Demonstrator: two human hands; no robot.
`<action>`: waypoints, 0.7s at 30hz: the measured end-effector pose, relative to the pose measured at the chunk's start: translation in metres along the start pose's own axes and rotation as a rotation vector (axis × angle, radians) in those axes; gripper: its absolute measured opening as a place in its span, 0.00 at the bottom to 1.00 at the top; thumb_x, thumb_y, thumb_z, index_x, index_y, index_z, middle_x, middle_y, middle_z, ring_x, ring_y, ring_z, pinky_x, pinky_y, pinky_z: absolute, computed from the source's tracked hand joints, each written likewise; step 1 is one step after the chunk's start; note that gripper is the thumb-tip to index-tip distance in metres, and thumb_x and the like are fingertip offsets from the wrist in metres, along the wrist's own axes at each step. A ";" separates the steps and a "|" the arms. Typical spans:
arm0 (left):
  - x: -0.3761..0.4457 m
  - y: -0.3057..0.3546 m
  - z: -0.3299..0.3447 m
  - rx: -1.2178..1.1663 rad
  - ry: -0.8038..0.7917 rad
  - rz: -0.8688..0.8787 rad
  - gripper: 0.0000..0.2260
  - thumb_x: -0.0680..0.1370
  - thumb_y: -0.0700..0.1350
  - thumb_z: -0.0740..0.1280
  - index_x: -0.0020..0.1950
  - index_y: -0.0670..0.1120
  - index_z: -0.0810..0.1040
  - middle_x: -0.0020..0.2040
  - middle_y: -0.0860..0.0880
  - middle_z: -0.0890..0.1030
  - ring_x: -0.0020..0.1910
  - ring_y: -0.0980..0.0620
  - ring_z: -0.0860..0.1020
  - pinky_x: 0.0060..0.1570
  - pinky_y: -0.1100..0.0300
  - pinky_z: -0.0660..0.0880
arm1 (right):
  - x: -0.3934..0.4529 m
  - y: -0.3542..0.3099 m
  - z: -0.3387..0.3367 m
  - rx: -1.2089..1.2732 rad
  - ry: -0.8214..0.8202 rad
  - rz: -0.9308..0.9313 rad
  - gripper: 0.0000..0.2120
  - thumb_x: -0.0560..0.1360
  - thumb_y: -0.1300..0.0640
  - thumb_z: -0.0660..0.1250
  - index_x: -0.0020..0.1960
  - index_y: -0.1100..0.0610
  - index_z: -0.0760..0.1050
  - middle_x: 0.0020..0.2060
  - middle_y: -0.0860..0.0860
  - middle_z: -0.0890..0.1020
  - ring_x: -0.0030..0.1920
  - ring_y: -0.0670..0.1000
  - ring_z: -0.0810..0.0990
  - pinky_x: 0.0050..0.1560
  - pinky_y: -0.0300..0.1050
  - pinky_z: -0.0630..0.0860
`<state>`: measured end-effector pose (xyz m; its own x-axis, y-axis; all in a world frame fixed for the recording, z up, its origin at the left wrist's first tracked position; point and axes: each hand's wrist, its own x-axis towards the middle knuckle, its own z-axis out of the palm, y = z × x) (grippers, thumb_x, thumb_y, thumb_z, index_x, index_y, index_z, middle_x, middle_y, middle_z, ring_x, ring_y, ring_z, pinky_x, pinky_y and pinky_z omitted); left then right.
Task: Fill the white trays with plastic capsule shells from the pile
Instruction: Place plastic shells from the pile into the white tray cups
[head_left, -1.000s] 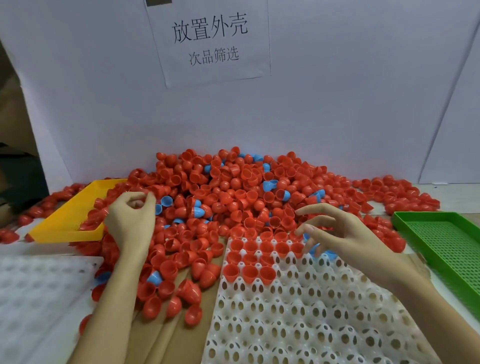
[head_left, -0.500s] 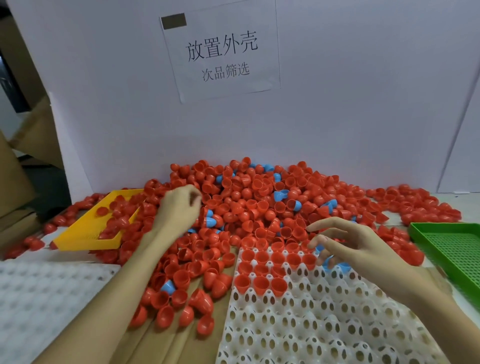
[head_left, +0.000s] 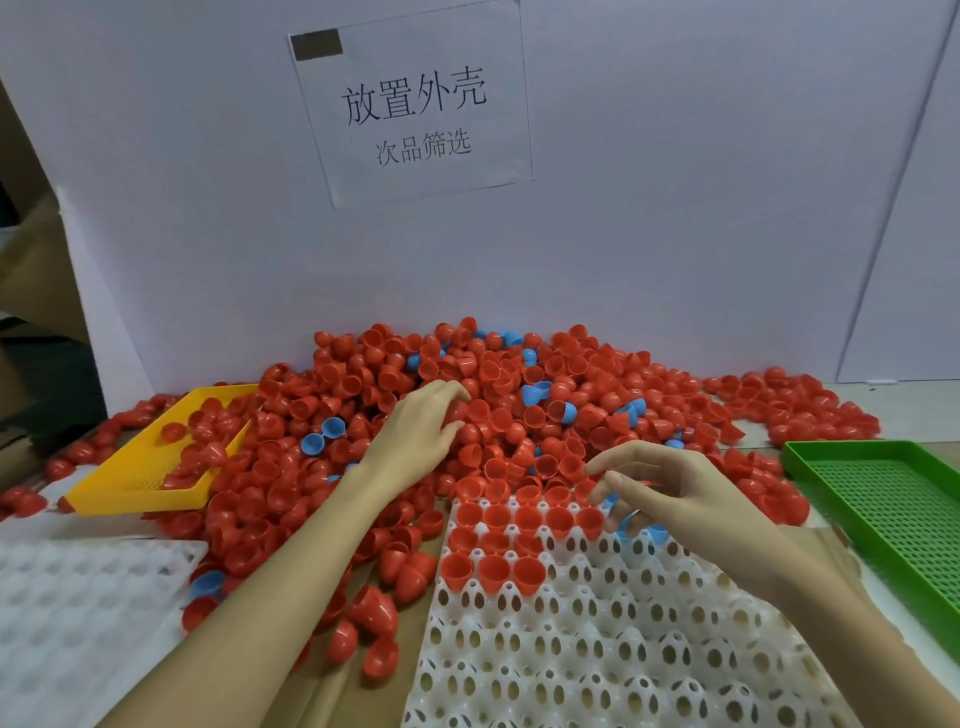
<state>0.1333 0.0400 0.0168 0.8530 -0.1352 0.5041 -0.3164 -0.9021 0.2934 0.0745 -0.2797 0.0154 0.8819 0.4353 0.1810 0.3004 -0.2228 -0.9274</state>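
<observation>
Moved: the left hand (head_left: 415, 431) has travelled right and farther into the pile (head_left: 519, 395), from beside the yellow tray to the pile's middle; its fingers now lie loosely curved on the red shells, and whether they pinch one cannot be told.
Right hand: the right hand (head_left: 670, 499) has barely shifted; it hovers with fingers spread and bent over the far right part of the centre tray (head_left: 597, 649), with blue shells (head_left: 644, 530) under the palm; I cannot tell whether it holds any of them.
Meaning: the left hand looks to be fetching the next shell while the right stays at the row being filled, so filling is at an early stage.
Centre tray: white, full of holes, near the viewer; only the far left corner is filled, with about three short rows of red shells (head_left: 498, 545) seated open side up; the rest of its cells are bare.
Left tray: a second white tray (head_left: 78, 623) at the near left shows no shells in its cells.
Yellow tray: the yellow tray (head_left: 145, 467) at the far left, tilted against the pile, holds a few loose red shells.
Green tray: the green tray (head_left: 893, 509) at the right has nothing in its visible part.
Pile: mostly red, some blue, spread across the worktop (head_left: 909, 400) against the back wall, spilling onto the centre tray's far edge.
</observation>
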 end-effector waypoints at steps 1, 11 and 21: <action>-0.006 0.006 -0.002 -0.072 0.064 -0.010 0.10 0.80 0.40 0.73 0.61 0.47 0.81 0.59 0.53 0.82 0.59 0.54 0.80 0.62 0.53 0.78 | 0.000 -0.001 0.000 0.006 -0.003 -0.003 0.08 0.84 0.56 0.67 0.58 0.49 0.84 0.48 0.53 0.88 0.45 0.56 0.88 0.51 0.53 0.86; -0.090 0.094 -0.013 -0.847 0.104 -0.030 0.07 0.78 0.39 0.76 0.52 0.50 0.84 0.62 0.54 0.83 0.59 0.50 0.84 0.56 0.60 0.81 | -0.003 -0.007 0.002 0.072 -0.002 -0.070 0.11 0.83 0.55 0.70 0.64 0.46 0.81 0.54 0.53 0.87 0.49 0.56 0.89 0.48 0.47 0.85; -0.107 0.112 -0.005 -0.659 0.143 0.011 0.06 0.78 0.41 0.76 0.52 0.50 0.85 0.60 0.57 0.81 0.57 0.53 0.84 0.55 0.62 0.81 | -0.005 -0.011 0.003 0.036 -0.074 -0.067 0.08 0.79 0.53 0.76 0.57 0.50 0.85 0.55 0.49 0.87 0.50 0.52 0.88 0.50 0.39 0.83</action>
<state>0.0043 -0.0445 -0.0003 0.7990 -0.0464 0.5995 -0.5510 -0.4558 0.6991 0.0658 -0.2770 0.0237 0.8308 0.5116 0.2193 0.3429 -0.1602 -0.9256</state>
